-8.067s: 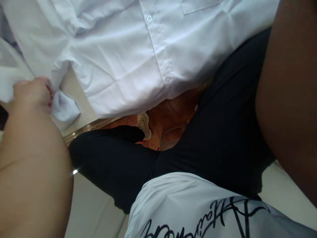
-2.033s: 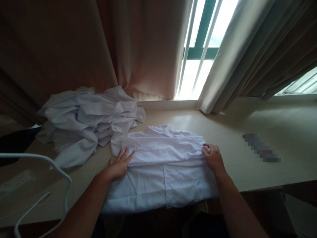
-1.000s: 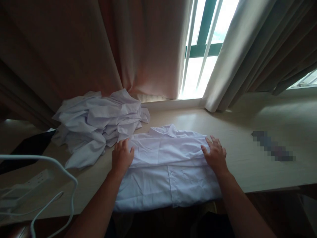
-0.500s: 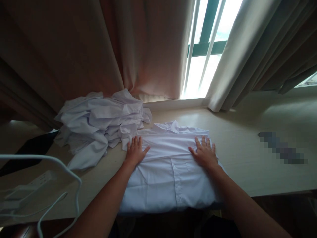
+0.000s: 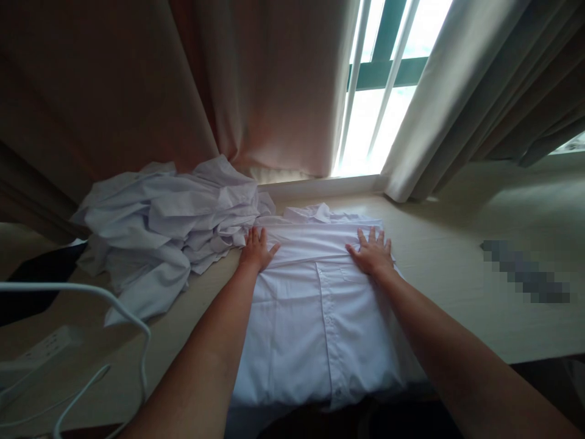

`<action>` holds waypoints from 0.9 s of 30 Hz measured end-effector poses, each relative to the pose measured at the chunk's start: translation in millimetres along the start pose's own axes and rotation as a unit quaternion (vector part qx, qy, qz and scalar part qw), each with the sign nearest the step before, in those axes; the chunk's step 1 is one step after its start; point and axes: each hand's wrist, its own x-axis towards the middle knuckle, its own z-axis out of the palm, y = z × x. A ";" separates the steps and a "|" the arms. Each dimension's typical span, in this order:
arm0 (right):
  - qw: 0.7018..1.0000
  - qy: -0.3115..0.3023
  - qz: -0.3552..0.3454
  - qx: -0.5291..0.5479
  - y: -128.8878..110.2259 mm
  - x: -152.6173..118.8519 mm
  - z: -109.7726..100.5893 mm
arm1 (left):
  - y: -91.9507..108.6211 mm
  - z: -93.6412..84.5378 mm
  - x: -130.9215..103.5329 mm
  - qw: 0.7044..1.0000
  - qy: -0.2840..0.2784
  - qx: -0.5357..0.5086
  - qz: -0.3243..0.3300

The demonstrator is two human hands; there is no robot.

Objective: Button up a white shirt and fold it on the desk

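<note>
The white shirt [image 5: 297, 317] lies beneath both palms, the left hand [image 5: 259, 251] and right hand [image 5: 372, 251] flat with fingers spread; even pressure outward from each hand would best smooth the creases between them.

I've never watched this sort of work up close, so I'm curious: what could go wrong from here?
The white shirt seems to reach past the table's near edge, so it might slip if pulled. The crumpled white pile lies close by the left hand and could get dragged along. Creases show between the left and right hands, and pressing might set them.
</note>
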 end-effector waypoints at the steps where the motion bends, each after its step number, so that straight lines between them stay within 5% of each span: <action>1: 1.000 -0.004 -0.001 -0.001 -0.8 4.1 0.0 | -0.8 0.7 3.5 1.000 0.000 -0.002 -0.001; 10: 1.000 0.005 -0.017 -0.014 -7.1 33.4 3.1 | -1.2 -0.9 22.7 1.000 -0.001 -0.001 -0.019; 27: 1.000 0.000 -0.031 -0.001 -12.6 42.0 -0.4 | 2.0 -15.6 18.1 1.000 0.021 -0.005 -0.007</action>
